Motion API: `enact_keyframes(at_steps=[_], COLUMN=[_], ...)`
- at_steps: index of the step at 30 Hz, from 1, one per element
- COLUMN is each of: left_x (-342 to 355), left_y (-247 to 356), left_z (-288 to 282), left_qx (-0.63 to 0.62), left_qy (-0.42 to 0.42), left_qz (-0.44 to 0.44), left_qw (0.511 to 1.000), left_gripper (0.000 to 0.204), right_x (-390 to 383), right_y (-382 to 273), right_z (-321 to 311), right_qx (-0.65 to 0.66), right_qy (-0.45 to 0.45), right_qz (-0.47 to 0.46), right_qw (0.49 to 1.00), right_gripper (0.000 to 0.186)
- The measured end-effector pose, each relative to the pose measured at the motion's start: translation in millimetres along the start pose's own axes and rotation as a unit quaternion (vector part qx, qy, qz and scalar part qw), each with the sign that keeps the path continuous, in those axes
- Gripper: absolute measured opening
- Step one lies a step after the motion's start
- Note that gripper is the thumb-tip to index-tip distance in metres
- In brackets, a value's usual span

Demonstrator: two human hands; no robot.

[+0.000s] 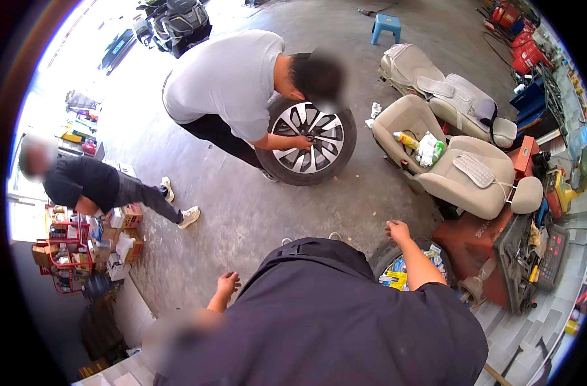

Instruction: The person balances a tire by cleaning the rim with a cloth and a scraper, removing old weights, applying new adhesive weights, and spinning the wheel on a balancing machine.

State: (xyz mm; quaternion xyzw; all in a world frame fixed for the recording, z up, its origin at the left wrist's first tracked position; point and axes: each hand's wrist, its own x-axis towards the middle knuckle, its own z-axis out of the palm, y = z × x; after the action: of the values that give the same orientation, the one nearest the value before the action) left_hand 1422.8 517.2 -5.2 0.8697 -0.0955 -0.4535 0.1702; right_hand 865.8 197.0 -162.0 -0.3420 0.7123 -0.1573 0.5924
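Note:
My left hand (226,284) hangs beside my body over the concrete floor, its fingers loosely bent and nothing in them. Out to the other side, my right hand (397,231) is raised with fingers slightly curled, also holding nothing that I can see. Below my right forearm lies a tire (385,257) with yellow and blue packets (396,278) inside its ring. Ahead of me, a person in a grey shirt (224,77) bends over a car wheel (349,138) with a silver and black rim. That person's hand (301,142) touches the rim near its middle.
Beige car seats (471,162) lie at the right, with bottles and a cloth on one. A red machine (468,254) with a control panel stands nearer. Another person (88,183) stands at the left by boxes (123,248). A blue stool (387,27) is far back.

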Motion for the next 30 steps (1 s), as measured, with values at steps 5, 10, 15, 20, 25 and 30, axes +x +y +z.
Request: enact_keyframes(at_steps=[5,10,15,20,25,30], left_x=[-23.3,-21.0,-28.1,49.6,44.7,82.2], left_y=[-23.8,-102.0,-108.7,-206.4,-158.4,-215.5], left_z=[17.4,21.4,10.1,-12.5,-56.3,-111.5], left_qx=[-0.006,-0.024,-0.065,0.130,-0.138,-0.192], left_qy=[-0.007,-0.002,0.015,0.065,-0.022,-0.004], left_qz=[-0.039,0.009,-0.061,0.194,-0.063,-0.082], left_qw=[0.999,1.000,0.996,0.970,0.988,0.978], left_gripper=[0.044,0.040,0.035,0.031,0.048,0.049], right_x=[24.8,11.2,4.7,20.0,-19.9,-30.7], right_y=[36.5,62.1,39.0,46.0,-16.6,-19.9], right_z=[-19.8,-33.2,-6.7,39.0,116.7,190.8], right_qx=[-0.024,-0.132,-0.116,-0.324,-0.193,-0.312], right_qy=[-0.031,-0.039,-0.007,0.036,-0.036,-0.037], right_qz=[0.058,0.137,0.122,-0.093,0.033,0.060], right_qw=[0.998,0.981,0.986,0.941,0.980,0.947], right_gripper=[0.023,0.024,0.027,0.028,0.021,0.026])
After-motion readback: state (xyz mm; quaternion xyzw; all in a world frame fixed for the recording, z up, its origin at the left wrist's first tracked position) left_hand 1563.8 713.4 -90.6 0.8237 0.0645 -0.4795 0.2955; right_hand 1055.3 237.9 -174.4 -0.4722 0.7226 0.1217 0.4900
